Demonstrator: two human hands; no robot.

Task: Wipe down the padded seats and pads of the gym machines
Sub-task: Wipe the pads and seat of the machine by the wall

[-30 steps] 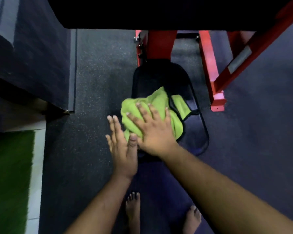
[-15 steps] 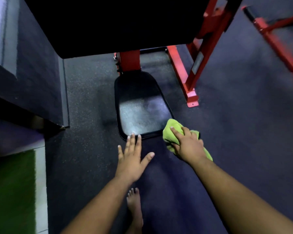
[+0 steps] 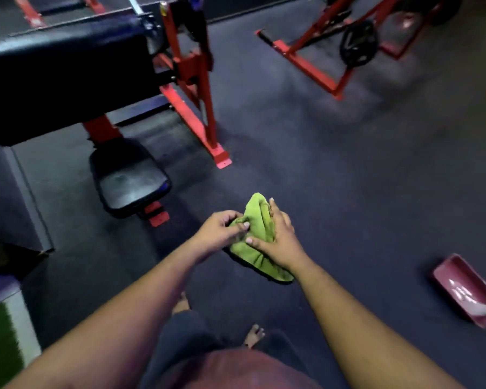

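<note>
Both hands on green cloth (image 3: pixel 257 242) above floor (image 3: pixel 348 178): left hand (image 3: pixel 222 231) pinching cloth edge, right hand (image 3: pixel 278 237) gripping it. Black seat (image 3: pixel 129 181) off to left, apart from hands.

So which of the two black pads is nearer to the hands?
The small low seat pad, left of the hands; the big long pad sits higher and farther away.

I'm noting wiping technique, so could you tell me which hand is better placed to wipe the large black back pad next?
Probably the right hand: it lies flat over the green cloth, while the left hand only pinches its edge.
</note>
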